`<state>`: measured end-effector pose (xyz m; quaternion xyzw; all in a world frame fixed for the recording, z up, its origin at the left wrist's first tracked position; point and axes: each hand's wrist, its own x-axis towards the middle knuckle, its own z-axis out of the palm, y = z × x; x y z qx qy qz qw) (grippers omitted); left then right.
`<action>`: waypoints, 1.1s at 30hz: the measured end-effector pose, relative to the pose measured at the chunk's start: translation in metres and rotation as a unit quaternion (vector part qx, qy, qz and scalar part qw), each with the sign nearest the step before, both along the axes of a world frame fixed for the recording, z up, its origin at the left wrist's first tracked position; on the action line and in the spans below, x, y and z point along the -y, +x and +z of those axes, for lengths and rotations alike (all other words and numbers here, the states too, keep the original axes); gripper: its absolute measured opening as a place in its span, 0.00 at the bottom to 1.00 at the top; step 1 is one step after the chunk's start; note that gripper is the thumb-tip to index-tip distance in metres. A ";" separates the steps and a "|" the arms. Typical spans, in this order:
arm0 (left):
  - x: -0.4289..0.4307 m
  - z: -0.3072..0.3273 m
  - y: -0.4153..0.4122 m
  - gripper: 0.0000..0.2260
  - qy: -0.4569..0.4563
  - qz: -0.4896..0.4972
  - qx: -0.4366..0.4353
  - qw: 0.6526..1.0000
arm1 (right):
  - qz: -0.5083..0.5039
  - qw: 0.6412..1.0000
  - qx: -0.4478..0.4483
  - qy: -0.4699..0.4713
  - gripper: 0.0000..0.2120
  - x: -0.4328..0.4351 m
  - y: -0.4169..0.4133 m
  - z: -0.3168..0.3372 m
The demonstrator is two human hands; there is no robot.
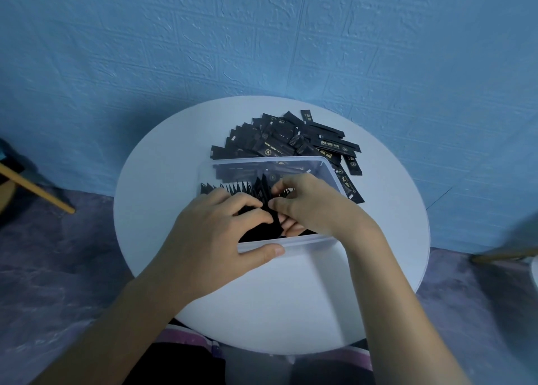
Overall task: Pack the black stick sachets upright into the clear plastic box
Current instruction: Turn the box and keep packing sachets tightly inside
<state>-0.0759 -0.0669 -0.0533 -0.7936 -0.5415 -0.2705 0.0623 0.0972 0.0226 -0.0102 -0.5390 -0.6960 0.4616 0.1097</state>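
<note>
On the round white table [262,312], the left hand [215,239] has its thumb on the near rim of the clear box [305,243], its grip around upright black sachets [241,188]. The right hand [308,204] pinches one there. Beyond the box lies a loose pile of sachets [291,137].

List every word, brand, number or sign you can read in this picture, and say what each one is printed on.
No text here can be read as words.
Loose black stick sachets heaped behind the clear plastic box: gold print and round gold emblems, too small and blurred to read.
White marks on some sachet ends: unreadable.
Upright sachets in the box: no print visible.
Table and wall: no text.
</note>
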 end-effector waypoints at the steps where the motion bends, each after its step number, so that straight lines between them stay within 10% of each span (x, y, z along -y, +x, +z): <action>1: 0.000 0.000 0.000 0.21 0.000 -0.001 -0.001 1.000 | 0.007 1.000 -0.006 -0.010 0.07 0.001 0.000 0.001; 23: -0.002 -0.001 -0.001 0.20 -0.012 -0.015 -0.011 1.000 | 0.015 0.997 -0.047 -0.055 0.09 0.003 0.006 0.006; 33: -0.001 0.000 -0.002 0.20 -0.042 -0.003 -0.013 0.999 | -0.070 0.987 -0.108 0.098 0.06 -0.008 0.052 0.020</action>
